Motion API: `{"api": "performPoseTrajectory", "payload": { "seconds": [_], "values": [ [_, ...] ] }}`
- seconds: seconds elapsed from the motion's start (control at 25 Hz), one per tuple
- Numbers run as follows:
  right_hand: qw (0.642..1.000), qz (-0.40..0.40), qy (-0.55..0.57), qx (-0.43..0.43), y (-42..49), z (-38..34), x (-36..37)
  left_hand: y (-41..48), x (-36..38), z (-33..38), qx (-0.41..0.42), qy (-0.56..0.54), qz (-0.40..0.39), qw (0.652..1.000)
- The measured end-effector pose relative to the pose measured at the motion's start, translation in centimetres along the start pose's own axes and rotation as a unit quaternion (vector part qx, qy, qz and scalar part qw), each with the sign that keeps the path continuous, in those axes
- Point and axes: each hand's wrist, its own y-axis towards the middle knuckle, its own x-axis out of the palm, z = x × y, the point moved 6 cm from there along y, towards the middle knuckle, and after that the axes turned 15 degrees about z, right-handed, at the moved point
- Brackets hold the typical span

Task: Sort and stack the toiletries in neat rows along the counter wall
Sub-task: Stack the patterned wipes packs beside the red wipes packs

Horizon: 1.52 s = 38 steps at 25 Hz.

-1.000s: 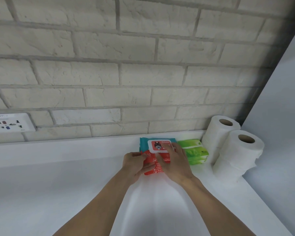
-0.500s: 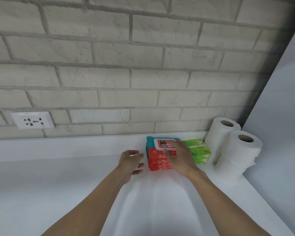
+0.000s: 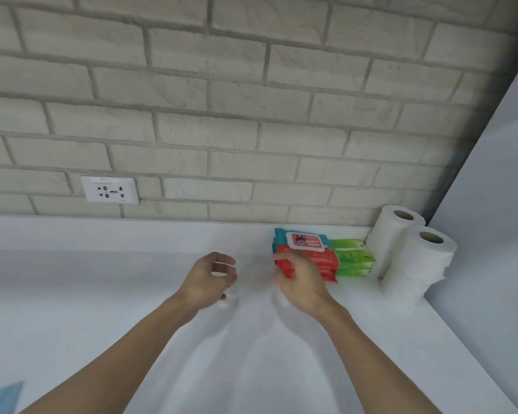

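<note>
A stack of red and teal wipes packs (image 3: 310, 252) stands against the counter wall, its top pack showing a white lid label. To its right lies a stack of green wipes packs (image 3: 352, 257), then two white toilet rolls (image 3: 413, 258) upright in the corner. My right hand (image 3: 299, 277) hovers in front of the red stack's left end, blurred, holding nothing. My left hand (image 3: 210, 279) is further left above the bare counter, fingers loosely curled and empty.
The white counter (image 3: 102, 294) runs left from the stacks along a pale brick wall. A white wall socket (image 3: 110, 190) sits above the counter at the left. A grey side panel closes the right end. A blue corner (image 3: 0, 398) shows at the bottom left.
Both hands have come off the red wipes stack and drawn back towards me. The left hand has moved away to the left. The view has swung left.
</note>
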Motion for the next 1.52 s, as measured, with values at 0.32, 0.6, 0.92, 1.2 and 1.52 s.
{"api": "performPoseTrajectory", "payload": {
  "seconds": [0.32, 0.6, 0.92, 1.2, 1.52],
  "values": [
    [0.994, -0.063, 0.085, 0.039, -7.7, -7.4, 5.2, -5.2, -10.5, -3.9, 0.102, 0.112, 0.012, 0.988],
    [0.98, -0.159, 0.102, 0.064, -14.4, -13.1, 12.2, -8.5, -19.3, -8.2, 0.115, 0.143, 0.061, 0.981],
    [0.964, -0.247, 0.092, 0.045, -21.5, -19.9, 19.5, -9.7, -30.0, -11.5, 0.108, 0.247, 0.059, 0.961],
    [0.956, -0.291, -0.01, -0.022, -25.8, -24.2, 23.5, -9.9, -35.7, -15.4, 0.096, 0.434, -0.028, 0.895],
    [0.969, -0.226, -0.098, 0.009, -28.0, -25.9, 25.9, -7.5, -37.6, -17.9, 0.045, 0.534, -0.103, 0.838]
  ]
}}
